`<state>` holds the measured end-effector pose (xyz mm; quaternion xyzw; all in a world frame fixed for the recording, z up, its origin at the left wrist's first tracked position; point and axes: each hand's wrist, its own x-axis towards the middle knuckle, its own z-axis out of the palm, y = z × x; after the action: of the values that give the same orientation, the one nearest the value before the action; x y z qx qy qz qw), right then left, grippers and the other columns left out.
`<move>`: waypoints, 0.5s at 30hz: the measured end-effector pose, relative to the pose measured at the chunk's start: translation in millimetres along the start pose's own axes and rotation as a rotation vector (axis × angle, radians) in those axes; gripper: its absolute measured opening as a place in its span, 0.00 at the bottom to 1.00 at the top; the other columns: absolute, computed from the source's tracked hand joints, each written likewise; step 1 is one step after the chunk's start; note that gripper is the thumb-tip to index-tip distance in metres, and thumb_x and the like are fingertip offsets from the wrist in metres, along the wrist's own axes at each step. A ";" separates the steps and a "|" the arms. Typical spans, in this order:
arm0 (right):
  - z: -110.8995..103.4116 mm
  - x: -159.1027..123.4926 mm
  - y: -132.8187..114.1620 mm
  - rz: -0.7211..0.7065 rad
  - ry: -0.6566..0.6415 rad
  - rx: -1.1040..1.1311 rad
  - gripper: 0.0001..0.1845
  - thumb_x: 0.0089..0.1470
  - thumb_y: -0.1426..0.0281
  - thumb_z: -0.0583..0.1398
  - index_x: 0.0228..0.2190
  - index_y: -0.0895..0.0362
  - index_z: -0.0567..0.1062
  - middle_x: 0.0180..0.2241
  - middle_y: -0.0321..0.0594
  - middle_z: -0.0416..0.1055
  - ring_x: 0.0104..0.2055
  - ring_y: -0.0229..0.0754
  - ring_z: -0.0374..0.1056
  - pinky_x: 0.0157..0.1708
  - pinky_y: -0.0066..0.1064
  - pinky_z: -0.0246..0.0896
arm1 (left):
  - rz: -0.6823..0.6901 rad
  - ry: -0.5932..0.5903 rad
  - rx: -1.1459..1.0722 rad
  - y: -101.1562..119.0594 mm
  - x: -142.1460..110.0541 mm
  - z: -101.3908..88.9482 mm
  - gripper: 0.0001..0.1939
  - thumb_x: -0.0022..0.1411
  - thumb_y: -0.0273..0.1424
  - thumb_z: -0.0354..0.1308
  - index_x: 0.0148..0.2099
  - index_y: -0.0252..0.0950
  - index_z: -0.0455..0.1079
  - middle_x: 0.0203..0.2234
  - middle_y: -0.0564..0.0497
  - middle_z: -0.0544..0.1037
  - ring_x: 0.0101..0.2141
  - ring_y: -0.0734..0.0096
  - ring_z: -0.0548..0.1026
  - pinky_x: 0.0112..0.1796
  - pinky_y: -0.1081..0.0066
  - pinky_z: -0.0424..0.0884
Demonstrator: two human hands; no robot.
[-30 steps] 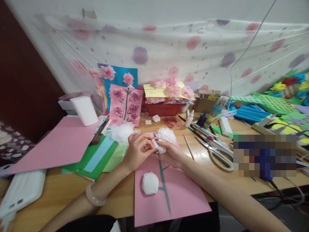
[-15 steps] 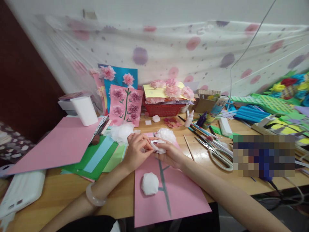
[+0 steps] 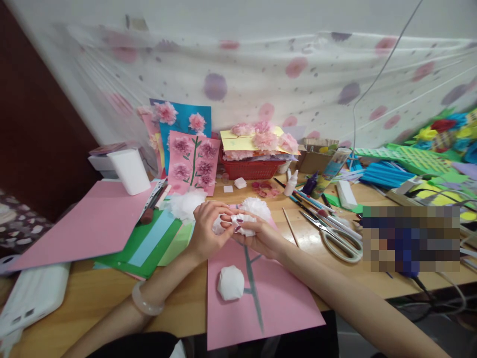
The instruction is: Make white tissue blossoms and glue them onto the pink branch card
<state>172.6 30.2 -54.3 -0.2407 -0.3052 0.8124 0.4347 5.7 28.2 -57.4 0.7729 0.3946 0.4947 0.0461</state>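
Note:
Between my two hands is a crumpled white tissue-paper flower (image 3: 246, 225). My right hand (image 3: 264, 237) is closed around its right side. Coming in from the left, my left hand (image 3: 208, 232) has its fingers curled on the flower's left part, thumb and fingertips meeting my right fingers. Below lies a pink sheet (image 3: 283, 308) with a grey-green painted stem (image 3: 252, 283). A round, folded white tissue piece (image 3: 231, 283) rests on the sheet, left of the stem. Just behind my hands sits a fluffy white paper flower (image 3: 257, 206).
Scissors (image 3: 341, 243) and a thin wooden stick (image 3: 290, 227) lie to the right, near a white glue bottle (image 3: 291, 184). A red basket (image 3: 249, 170) and a pink flower picture (image 3: 188, 169) stand behind. Green paper (image 3: 156, 248) and a pink board (image 3: 82, 223) are at left.
My left fingers have shifted from a pinch at the flower's edge to a wider hold, and more white tissue shows between my hands. The things on the table stay put.

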 end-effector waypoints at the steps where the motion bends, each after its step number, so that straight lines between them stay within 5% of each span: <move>1: 0.2 -0.1 0.0 -0.003 0.001 0.004 0.20 0.47 0.82 0.64 0.44 0.59 0.73 0.39 0.43 0.79 0.41 0.40 0.76 0.42 0.30 0.69 | 0.004 0.003 0.008 -0.6 0.6 0.0 0.08 0.54 0.28 0.65 0.37 0.39 0.69 0.38 0.49 0.75 0.44 0.60 0.72 0.48 0.58 0.62; 15: -5.4 2.2 2.3 -0.007 -0.038 0.027 0.16 0.46 0.76 0.66 0.40 0.59 0.74 0.33 0.39 0.77 0.34 0.38 0.73 0.41 0.31 0.67 | 0.057 0.001 0.045 -0.8 0.6 0.5 0.07 0.52 0.26 0.68 0.28 0.40 0.72 0.38 0.51 0.76 0.43 0.61 0.72 0.47 0.58 0.62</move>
<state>173.8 32.6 -60.0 -0.2182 -0.3033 0.8194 0.4346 5.7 29.3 -57.6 0.7845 0.3833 0.4873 0.0142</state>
